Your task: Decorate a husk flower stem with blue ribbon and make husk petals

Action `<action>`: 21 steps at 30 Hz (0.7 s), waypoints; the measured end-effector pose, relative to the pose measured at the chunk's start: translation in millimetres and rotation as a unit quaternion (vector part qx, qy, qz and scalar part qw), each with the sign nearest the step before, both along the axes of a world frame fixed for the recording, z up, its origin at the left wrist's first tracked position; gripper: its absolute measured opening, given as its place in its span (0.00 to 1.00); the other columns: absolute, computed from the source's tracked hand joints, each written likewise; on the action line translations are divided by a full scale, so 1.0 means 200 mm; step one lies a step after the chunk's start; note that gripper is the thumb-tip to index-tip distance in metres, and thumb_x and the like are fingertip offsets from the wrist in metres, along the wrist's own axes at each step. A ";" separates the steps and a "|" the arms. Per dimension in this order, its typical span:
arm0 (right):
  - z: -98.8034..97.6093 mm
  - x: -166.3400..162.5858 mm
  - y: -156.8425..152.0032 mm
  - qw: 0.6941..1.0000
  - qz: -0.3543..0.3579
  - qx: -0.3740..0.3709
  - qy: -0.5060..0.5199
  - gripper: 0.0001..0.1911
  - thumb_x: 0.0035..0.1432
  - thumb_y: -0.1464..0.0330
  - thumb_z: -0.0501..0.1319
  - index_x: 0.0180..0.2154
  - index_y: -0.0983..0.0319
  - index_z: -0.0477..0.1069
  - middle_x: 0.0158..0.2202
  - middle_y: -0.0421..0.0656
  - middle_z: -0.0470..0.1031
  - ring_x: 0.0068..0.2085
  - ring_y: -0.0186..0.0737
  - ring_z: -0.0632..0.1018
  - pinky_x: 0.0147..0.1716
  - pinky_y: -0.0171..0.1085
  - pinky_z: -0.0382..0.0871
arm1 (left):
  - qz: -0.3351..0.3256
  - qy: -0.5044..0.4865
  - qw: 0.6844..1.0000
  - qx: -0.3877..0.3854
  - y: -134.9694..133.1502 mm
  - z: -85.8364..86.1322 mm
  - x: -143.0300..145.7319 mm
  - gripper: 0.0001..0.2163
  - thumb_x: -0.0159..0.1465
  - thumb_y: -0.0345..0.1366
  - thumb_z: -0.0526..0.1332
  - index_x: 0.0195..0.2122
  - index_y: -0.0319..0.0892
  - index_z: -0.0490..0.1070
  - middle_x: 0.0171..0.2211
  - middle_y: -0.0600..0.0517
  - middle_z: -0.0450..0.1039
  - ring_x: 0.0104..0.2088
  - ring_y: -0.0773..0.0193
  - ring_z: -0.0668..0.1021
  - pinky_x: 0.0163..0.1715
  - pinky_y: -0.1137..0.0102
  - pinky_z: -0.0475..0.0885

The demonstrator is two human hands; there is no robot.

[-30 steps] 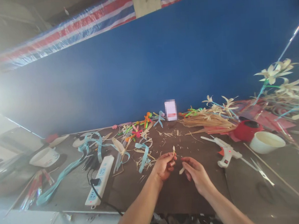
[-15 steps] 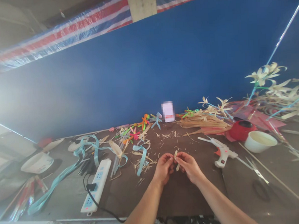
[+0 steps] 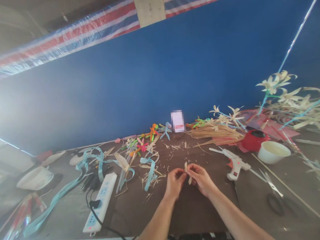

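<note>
A small pale strip of dried husk [image 3: 186, 167] is pinched between my two hands above the dark table [image 3: 200, 218]. My left hand [image 3: 175, 183] closes thumb and fingertips at the strip's left side. From the right, my right hand [image 3: 199, 177] pinches the same strip with thumb and forefinger, its lower end showing beneath the fingers. Cut husk scraps [image 3: 176, 146] lie just beyond both hands. A light blue ribbon piece [image 3: 150, 174] rests to the left of my left hand.
On the right are a white glue gun [image 3: 236, 164], scissors [image 3: 272, 185], a thin stick [image 3: 286, 185], a white cup [image 3: 273, 152] and a bundle of dried husk [image 3: 216, 130]. Husk flowers [image 3: 273, 83] stand behind. Left, a power strip [image 3: 101, 202] with a black cord lies near long blue ribbon [image 3: 57, 200].
The view has shifted slightly, so the table's things sit a little further left. Both hands stay together on the husk strip, with only small finger movement.
</note>
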State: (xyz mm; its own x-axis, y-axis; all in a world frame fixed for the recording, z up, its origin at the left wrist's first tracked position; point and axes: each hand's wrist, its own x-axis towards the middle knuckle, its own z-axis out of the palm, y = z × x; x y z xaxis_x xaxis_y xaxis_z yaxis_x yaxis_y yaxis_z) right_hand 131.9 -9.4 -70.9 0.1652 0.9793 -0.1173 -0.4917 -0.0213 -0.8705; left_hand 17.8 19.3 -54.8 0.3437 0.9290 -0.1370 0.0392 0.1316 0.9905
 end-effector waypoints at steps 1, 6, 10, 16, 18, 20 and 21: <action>0.00 0.00 0.00 1.000 0.002 0.000 -0.002 0.12 0.44 0.61 0.63 0.24 0.62 0.63 0.13 0.30 0.57 0.12 0.23 0.57 0.12 0.27 0.47 | 0.002 0.002 1.000 -0.004 0.00 0.00 0.00 0.15 0.47 0.45 0.61 0.28 0.37 0.69 0.14 0.59 0.59 0.12 0.77 0.56 0.12 0.78 0.49; 0.00 0.00 0.00 1.000 0.002 0.000 -0.007 0.12 0.44 0.61 0.63 0.24 0.62 0.63 0.13 0.30 0.57 0.12 0.23 0.58 0.11 0.26 0.47 | 0.008 -0.001 1.000 -0.015 0.00 0.01 0.01 0.15 0.47 0.45 0.61 0.27 0.37 0.70 0.14 0.59 0.59 0.12 0.77 0.56 0.13 0.78 0.49; 0.00 -0.01 0.00 1.000 0.001 0.001 -0.003 0.13 0.44 0.61 0.63 0.24 0.62 0.63 0.13 0.30 0.57 0.12 0.22 0.58 0.11 0.26 0.48 | 0.010 -0.014 1.000 -0.019 -0.01 0.02 0.00 0.14 0.47 0.45 0.61 0.27 0.37 0.70 0.13 0.59 0.58 0.12 0.77 0.55 0.13 0.77 0.49; 0.01 -0.01 0.00 1.000 0.002 -0.005 -0.012 0.12 0.44 0.61 0.63 0.26 0.61 0.64 0.14 0.31 0.58 0.12 0.23 0.59 0.11 0.26 0.49 | 0.011 -0.039 0.999 -0.035 -0.01 0.04 0.00 0.15 0.46 0.45 0.62 0.26 0.37 0.69 0.12 0.59 0.57 0.12 0.77 0.55 0.12 0.78 0.47; 0.00 -0.01 0.00 1.000 0.003 -0.003 -0.011 0.12 0.44 0.61 0.63 0.26 0.62 0.64 0.15 0.31 0.59 0.12 0.23 0.59 0.11 0.26 0.49 | 0.011 -0.038 0.999 -0.037 -0.01 0.04 0.00 0.15 0.46 0.45 0.62 0.26 0.37 0.69 0.13 0.59 0.57 0.12 0.77 0.55 0.12 0.78 0.47; 0.00 0.00 -0.01 1.000 0.003 0.002 -0.008 0.11 0.45 0.62 0.63 0.26 0.62 0.64 0.15 0.31 0.60 0.13 0.22 0.59 0.11 0.25 0.49 | 0.013 -0.032 0.999 -0.035 -0.01 0.04 0.00 0.15 0.46 0.45 0.62 0.27 0.37 0.70 0.13 0.59 0.58 0.12 0.77 0.56 0.12 0.77 0.48; 0.00 0.00 -0.01 1.000 0.002 0.004 -0.008 0.11 0.45 0.62 0.63 0.26 0.62 0.64 0.15 0.32 0.60 0.13 0.22 0.59 0.11 0.25 0.49 | 0.013 -0.027 0.999 -0.032 -0.01 0.03 0.00 0.15 0.47 0.45 0.62 0.27 0.37 0.70 0.13 0.58 0.58 0.12 0.77 0.56 0.13 0.77 0.48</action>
